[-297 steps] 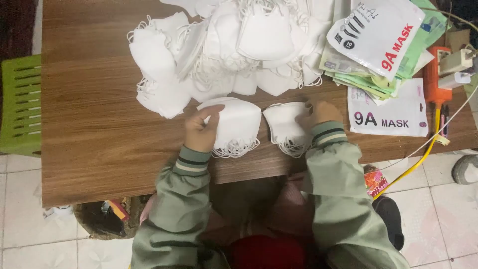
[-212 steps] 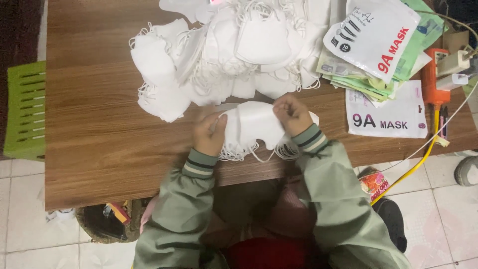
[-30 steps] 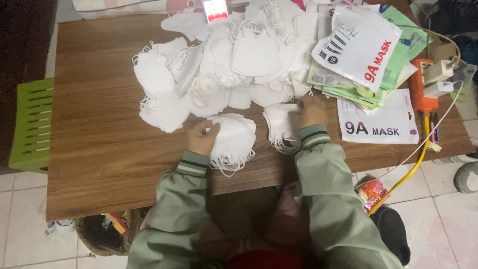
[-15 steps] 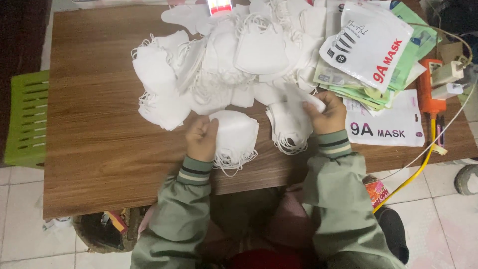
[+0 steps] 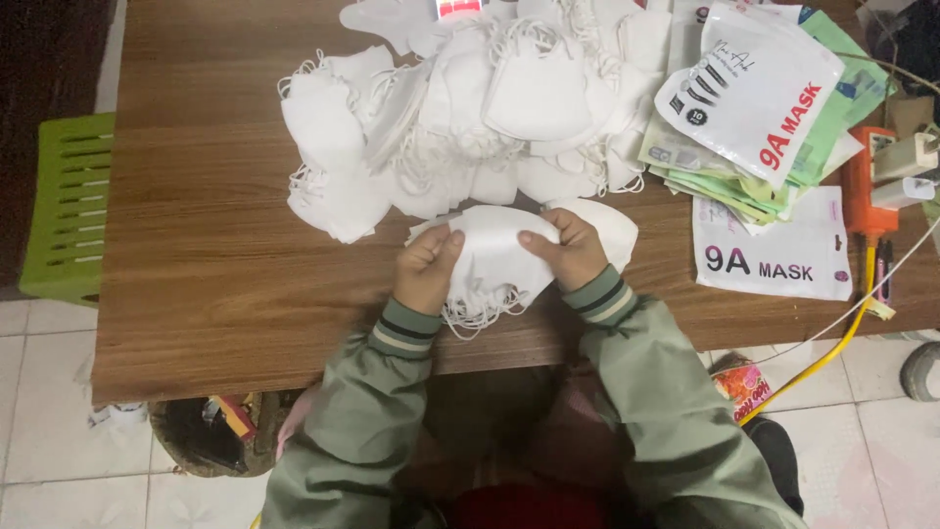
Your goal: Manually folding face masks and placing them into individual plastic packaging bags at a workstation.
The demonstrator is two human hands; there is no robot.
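Note:
My left hand point(image 5: 427, 268) and my right hand point(image 5: 567, 250) grip the two sides of a small stack of white face masks point(image 5: 492, 257) near the front edge of the brown wooden table point(image 5: 215, 264). Ear loops hang from the stack's near side. Part of another white mask point(image 5: 612, 228) shows just behind my right hand. A big loose pile of white masks point(image 5: 460, 108) lies right behind both hands, across the table's middle and back.
Printed flat mask bags point(image 5: 754, 93) are stacked at the right, with one white bag point(image 5: 774, 257) lying alone nearer me. An orange tool point(image 5: 860, 186) and a yellow cable point(image 5: 832, 343) sit at the right edge. A green plastic stool point(image 5: 67, 211) stands left of the table.
My right hand has come back from the right with masks and joined my left hand. Both hands now hold one stack together at the table's front.

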